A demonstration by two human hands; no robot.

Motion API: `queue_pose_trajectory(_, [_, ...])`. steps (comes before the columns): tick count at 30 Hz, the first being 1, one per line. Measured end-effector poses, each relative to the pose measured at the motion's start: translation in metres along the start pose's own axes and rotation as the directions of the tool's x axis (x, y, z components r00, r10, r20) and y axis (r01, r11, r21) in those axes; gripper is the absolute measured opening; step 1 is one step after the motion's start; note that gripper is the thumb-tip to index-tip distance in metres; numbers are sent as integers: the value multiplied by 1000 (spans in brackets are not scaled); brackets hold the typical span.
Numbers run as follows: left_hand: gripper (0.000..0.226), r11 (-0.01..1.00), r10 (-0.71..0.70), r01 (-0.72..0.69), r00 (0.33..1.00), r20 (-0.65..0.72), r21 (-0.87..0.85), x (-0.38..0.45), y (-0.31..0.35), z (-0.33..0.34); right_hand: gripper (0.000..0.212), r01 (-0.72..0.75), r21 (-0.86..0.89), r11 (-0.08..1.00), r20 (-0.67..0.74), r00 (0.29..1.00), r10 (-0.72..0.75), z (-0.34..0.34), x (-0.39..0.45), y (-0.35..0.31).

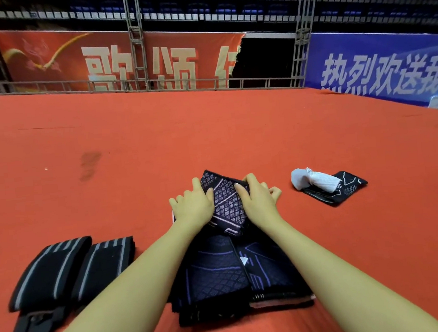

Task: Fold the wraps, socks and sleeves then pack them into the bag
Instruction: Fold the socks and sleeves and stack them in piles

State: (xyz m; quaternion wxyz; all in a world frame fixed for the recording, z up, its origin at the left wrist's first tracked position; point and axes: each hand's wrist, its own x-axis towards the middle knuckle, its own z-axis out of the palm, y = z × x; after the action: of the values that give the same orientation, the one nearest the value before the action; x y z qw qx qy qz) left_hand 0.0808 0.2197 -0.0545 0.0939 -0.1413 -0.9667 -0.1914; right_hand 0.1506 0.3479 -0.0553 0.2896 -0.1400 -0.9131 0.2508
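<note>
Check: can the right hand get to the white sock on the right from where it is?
Probably yes. The right hand presses the patterned sleeve alongside the left hand; only bare red carpet lies between it and the white sock. It must release the sleeve first.

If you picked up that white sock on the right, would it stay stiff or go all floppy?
Probably floppy: the white sock already lies crumpled and bent over a dark folded cloth. It looks thin and knitted, so likely light for its size. It should not roll away, since it sits slumped, but it might slide off the cloth if pushed.
</note>
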Motion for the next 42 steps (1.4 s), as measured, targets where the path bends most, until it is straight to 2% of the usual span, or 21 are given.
queue_pose_trajectory(4, [57, 979, -95, 91, 995, -14, -184, -28, 15, -12, 16, 111, 103, 989, -85, 991, -102, -17, -16, -18])
queue_pose_trajectory(7, [63, 927, -146, 124, 989, -34, -353, -46, 22, -21, 12, 100, 273, 957, -105, 992, -74, -31, -29, -30])
queue_pose_trajectory(11, [59, 887, -56, 39, 998, -23, -460, -62, 26, -28, 7, 67, 395, 916, -188, 982, 10, -45, -41, -39])
queue_pose_trajectory(14, [59, 734, 16, -43, 999, -46, -678, -79, 29, -34, 8, 30, 406, 913, -189, 981, 52, -56, -52, -41])
queue_pose_trajectory(16, [57, 685, 64, -114, 993, -95, -720, -89, 30, -37, 8, -5, 357, 934, -202, 976, 83, -60, -59, -35])
queue_pose_trajectory(19, [55, 766, 137, -167, 986, -96, -621, -97, 35, -36, 10, -83, 269, 960, -235, 960, 149, -59, -69, -22])
queue_pose_trajectory(23, [57, 833, 257, -208, 966, 27, -512, -102, 41, -29, 21, -222, 340, 914, -174, 940, 293, -65, -83, -4])
queue_pose_trajectory(25, [58, 868, 300, -230, 949, 96, -439, -103, 44, -25, 20, -291, 290, 912, -125, 933, 338, -70, -90, 5])
queue_pose_trajectory(28, [57, 942, 332, -317, 929, 165, -110, -105, 48, -17, 21, -369, 95, 925, -69, 924, 376, -74, -98, 16])
queue_pose_trajectory(31, [55, 893, 369, -414, 898, 239, 175, -111, 45, -5, 24, -384, -108, 917, 29, 921, 389, -73, -103, 26])
queue_pose_trajectory(35, [59, 892, 327, -404, 887, 327, 202, -114, 32, 4, 27, -378, -218, 900, 125, 904, 410, -70, -106, 33])
queue_pose_trajectory(42, [58, 885, 384, -440, 875, 295, 153, -112, 32, 11, 44, -385, -276, 881, 190, 876, 443, -63, -94, 34])
